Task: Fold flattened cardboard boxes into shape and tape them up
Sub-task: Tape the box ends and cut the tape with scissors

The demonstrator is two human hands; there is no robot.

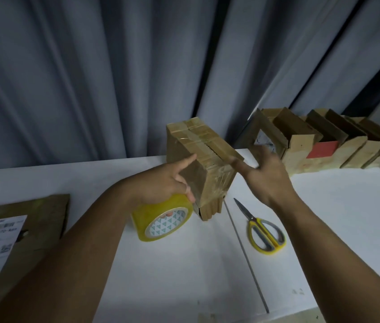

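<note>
On the white table (pixel 184 271), yellow-handled scissors (pixel 265 231) lie at lower right, a flattened cardboard sheet (pixel 39 206) with a shipping label lies at left, and a row of folded boxes (pixel 324 141) lines the upper right before a grey curtain (pixel 91 66). The taped box (pixel 198 148) stands on end at centre frame, its long axis leaning toward the top, its taped face turned to the upper right. The right hand (pixel 266 176) is spread, fingertips on the box's right edge. The left hand (pixel 161 185) lays its index finger on the near face, above the tape roll (pixel 163 221); its grasp cannot be told.

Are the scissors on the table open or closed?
Closed: the scissors lie flat on the table, blades together as one point.
</note>
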